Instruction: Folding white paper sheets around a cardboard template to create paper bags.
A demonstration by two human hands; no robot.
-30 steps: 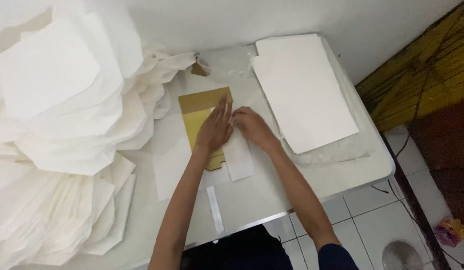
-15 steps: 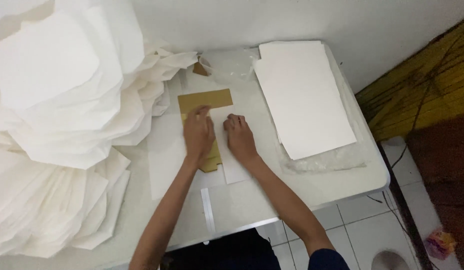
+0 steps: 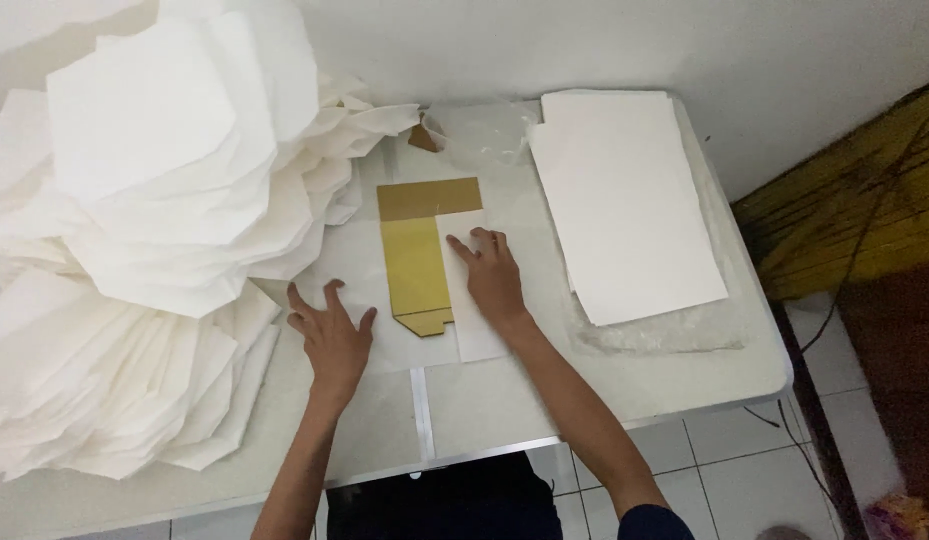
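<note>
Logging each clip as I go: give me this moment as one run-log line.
left hand: flat, fingers spread, on white sheet | right hand: flat, pressing white flap beside gold card | table: white paper stack at right

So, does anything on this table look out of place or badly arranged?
Yes. The huge heap of white folded sheets on the left spills unevenly, overhanging the table edge. The gold card between the hands lies straight.

Huge heap of white folded paper pieces (image 3: pixel 154 230) hogging the table's (image 3: pixel 504 410) left side, spilling over its left edge. Neat stack of white sheets (image 3: pixel 624 200) by the right edge, sitting on crinkly clear plastic (image 3: pixel 664 330). White tiled floor (image 3: pixel 724 480) below the front edge.
</note>
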